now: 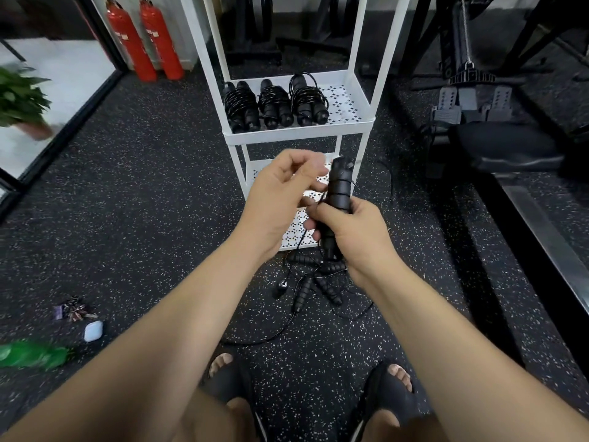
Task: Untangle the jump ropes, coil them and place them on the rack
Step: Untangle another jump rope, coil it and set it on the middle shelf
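My right hand (349, 232) grips a pair of black jump rope handles (338, 189) held upright, with thin black cord wound round them. My left hand (283, 193) is beside the handles with its fingers curled, pinching the cord near them. On the floor below lies a tangle of black jump ropes (314, 283) with several handles and loose cord. Three coiled ropes (274, 102) lie side by side on the upper shelf of the white rack (363, 122).
Two red fire extinguishers (143, 39) stand at the back left. A potted plant (22, 100) sits at the left. Keys (75, 309) and a small white case (93, 330) lie on the speckled floor. Black gym machines (478, 100) fill the right. My sandalled feet (229, 374) are below.
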A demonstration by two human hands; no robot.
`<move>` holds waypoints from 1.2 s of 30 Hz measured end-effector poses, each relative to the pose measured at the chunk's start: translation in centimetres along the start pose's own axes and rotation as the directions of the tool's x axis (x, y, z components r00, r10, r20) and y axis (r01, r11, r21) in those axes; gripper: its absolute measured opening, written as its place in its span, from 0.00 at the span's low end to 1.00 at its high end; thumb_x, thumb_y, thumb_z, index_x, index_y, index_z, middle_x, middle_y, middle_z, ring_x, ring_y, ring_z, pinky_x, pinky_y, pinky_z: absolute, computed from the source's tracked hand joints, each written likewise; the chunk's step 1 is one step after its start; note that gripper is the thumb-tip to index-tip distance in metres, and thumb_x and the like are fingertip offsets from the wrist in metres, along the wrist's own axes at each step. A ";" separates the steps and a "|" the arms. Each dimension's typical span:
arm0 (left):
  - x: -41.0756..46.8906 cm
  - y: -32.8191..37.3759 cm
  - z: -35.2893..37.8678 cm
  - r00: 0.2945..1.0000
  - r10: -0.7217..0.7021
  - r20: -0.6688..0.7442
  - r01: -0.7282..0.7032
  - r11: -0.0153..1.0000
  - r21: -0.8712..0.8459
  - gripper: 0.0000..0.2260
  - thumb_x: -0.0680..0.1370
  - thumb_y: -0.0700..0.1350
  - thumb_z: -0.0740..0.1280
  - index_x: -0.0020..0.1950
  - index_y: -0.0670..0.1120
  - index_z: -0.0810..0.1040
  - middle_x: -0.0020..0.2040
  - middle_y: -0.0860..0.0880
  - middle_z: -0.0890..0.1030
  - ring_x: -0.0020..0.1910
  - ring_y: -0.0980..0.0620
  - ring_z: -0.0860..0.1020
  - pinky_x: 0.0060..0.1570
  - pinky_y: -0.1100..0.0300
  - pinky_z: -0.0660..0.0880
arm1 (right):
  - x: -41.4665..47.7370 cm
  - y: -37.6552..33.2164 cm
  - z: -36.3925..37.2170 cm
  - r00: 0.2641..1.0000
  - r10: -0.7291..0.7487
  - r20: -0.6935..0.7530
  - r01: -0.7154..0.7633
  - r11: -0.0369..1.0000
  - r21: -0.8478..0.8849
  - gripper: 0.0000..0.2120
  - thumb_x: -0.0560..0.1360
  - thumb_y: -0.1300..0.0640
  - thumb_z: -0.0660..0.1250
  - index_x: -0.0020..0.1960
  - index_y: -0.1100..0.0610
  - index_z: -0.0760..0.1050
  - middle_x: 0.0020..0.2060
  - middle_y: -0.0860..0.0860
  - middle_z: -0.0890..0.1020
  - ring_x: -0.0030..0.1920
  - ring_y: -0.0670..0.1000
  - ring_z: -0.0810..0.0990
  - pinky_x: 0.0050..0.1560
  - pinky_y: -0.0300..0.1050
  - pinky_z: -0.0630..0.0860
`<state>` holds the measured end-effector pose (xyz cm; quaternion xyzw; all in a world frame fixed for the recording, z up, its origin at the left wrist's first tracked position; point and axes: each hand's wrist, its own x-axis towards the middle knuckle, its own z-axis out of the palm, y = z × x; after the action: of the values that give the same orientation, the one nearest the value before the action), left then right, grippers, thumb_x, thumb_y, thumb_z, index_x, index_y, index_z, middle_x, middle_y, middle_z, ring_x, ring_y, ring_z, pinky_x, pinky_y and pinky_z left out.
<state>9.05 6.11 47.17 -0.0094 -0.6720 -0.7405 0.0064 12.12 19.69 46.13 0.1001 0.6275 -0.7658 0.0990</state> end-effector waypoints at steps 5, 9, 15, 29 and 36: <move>0.5 -2.7 -4.3 0.986 -0.166 -0.006 0.163 0.963 0.216 0.11 0.87 0.50 0.63 0.61 0.48 0.82 0.54 0.50 0.87 0.54 0.51 0.86 0.54 0.49 0.80 | -0.2 -1.8 0.3 0.999 -0.035 0.034 0.038 0.997 -0.070 0.03 0.79 0.62 0.75 0.48 0.57 0.81 0.37 0.55 0.87 0.32 0.48 0.79 0.37 0.44 0.75; 0.5 -7.6 -7.1 0.922 -0.378 0.080 0.278 0.793 0.543 0.09 0.84 0.40 0.68 0.61 0.52 0.80 0.54 0.55 0.87 0.54 0.51 0.86 0.58 0.46 0.83 | -0.4 -3.4 0.1 0.998 -0.055 0.037 0.056 0.998 -0.027 0.03 0.78 0.62 0.75 0.49 0.58 0.81 0.38 0.56 0.87 0.33 0.48 0.79 0.39 0.46 0.75; -1.0 -13.0 -5.9 0.818 -0.558 0.135 0.326 0.645 0.691 0.19 0.77 0.39 0.77 0.64 0.56 0.80 0.58 0.55 0.85 0.54 0.53 0.85 0.59 0.53 0.82 | -0.8 -5.0 -1.4 0.996 -0.090 0.025 0.090 0.996 0.017 0.05 0.78 0.62 0.75 0.50 0.59 0.80 0.38 0.56 0.86 0.33 0.50 0.78 0.39 0.45 0.75; -3.3 -17.2 -1.4 0.872 -0.412 0.263 0.036 0.590 0.806 0.21 0.74 0.45 0.81 0.64 0.53 0.80 0.58 0.53 0.80 0.56 0.51 0.80 0.63 0.50 0.76 | -1.7 -7.3 -2.7 0.994 -0.109 0.005 0.108 0.985 0.137 0.04 0.78 0.64 0.74 0.51 0.60 0.80 0.36 0.55 0.84 0.32 0.48 0.77 0.34 0.41 0.74; -2.7 -17.1 -3.3 0.869 -0.454 0.197 0.068 0.504 0.861 0.11 0.79 0.50 0.76 0.56 0.57 0.77 0.54 0.55 0.83 0.53 0.52 0.81 0.53 0.56 0.74 | -1.4 -7.3 -2.9 0.994 -0.108 -0.006 0.107 0.980 0.168 0.04 0.78 0.63 0.74 0.50 0.60 0.80 0.36 0.54 0.84 0.32 0.48 0.76 0.36 0.41 0.74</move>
<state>11.36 4.44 29.76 -0.0518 -0.9197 -0.3050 -0.2418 11.52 23.97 52.89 0.0728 0.5649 -0.8205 0.0495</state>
